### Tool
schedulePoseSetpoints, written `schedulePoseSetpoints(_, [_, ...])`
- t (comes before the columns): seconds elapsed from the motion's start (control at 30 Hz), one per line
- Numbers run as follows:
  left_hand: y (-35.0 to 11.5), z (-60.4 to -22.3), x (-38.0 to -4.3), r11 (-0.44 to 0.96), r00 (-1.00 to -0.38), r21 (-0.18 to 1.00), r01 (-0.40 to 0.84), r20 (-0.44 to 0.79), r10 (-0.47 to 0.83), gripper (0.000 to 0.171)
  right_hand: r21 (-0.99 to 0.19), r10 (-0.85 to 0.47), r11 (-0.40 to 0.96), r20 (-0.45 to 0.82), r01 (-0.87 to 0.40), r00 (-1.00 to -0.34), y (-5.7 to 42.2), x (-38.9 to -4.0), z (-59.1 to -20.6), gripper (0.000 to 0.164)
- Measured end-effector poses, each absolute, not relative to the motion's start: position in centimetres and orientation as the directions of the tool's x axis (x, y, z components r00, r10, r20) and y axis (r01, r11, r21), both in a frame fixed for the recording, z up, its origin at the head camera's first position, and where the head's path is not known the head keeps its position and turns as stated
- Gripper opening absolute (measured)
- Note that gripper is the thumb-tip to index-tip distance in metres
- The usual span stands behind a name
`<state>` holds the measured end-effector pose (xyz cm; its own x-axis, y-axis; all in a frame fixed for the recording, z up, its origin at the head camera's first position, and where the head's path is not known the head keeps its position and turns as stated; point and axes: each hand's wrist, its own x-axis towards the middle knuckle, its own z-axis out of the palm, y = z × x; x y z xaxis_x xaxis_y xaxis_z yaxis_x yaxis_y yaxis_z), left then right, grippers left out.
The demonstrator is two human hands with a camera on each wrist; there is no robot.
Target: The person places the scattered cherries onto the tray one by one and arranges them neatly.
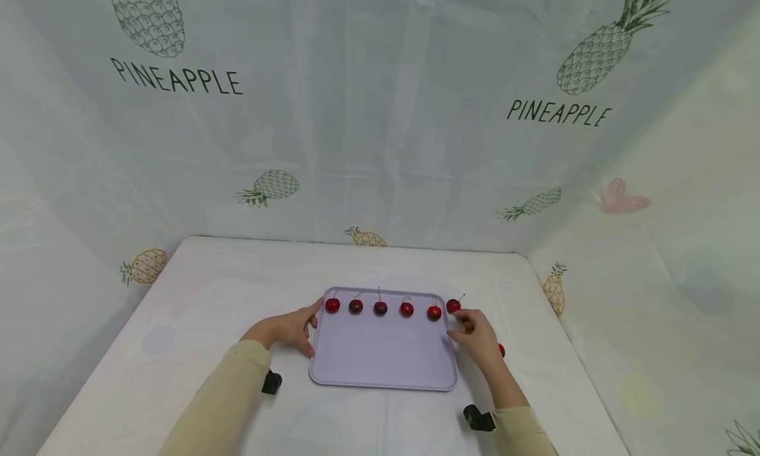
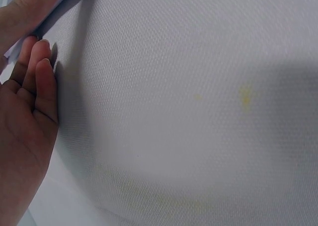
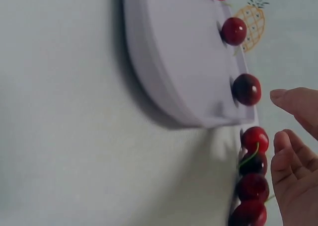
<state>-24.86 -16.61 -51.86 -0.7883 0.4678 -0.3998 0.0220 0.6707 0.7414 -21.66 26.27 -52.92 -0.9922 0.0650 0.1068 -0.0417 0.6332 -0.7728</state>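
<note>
A lilac tray [image 1: 382, 357] lies on the white-covered table, with several red cherries [image 1: 380, 308] in a row along its far side, stems showing. At the tray's left edge, my left hand [image 1: 287, 328] rests with thumb and forefinger spread against the rim. My right hand [image 1: 477, 337] hovers by the right rim, over more cherries outside the tray. In the right wrist view, thumb and fingers stand apart with nothing between them, beside the tray's end cherry [image 3: 247, 89]. Several loose cherries [image 3: 253, 187] line up beyond the tray corner there, one with a green stem.
One loose cherry [image 1: 453, 305] sits just outside the tray's far right corner, and another [image 1: 502, 350] is partly hidden by the right hand. Pineapple-print sheeting [image 1: 380, 146] hangs behind the table. Black wrist cameras [image 1: 478, 418] stick out from the sleeves.
</note>
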Motion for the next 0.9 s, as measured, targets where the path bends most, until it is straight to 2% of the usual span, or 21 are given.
schedulePoseSetpoints(0.4, [-16.7, -51.5, -24.8, 0.670, -0.778, 0.741, 0.048, -0.393, 0.490, 0.118, -0.761, 0.101, 0.648, 0.122, -0.028, -0.987, 28.9, -19.3, -52.8, 0.038])
schedulePoseSetpoints(0.9, [-16.6, -51.5, -24.7, 0.675, -0.768, 0.734, 0.072, -0.392, 0.507, 0.118, -0.702, 0.122, 0.712, 0.087, 0.026, -0.989, 30.6, -20.1, -53.1, 0.037])
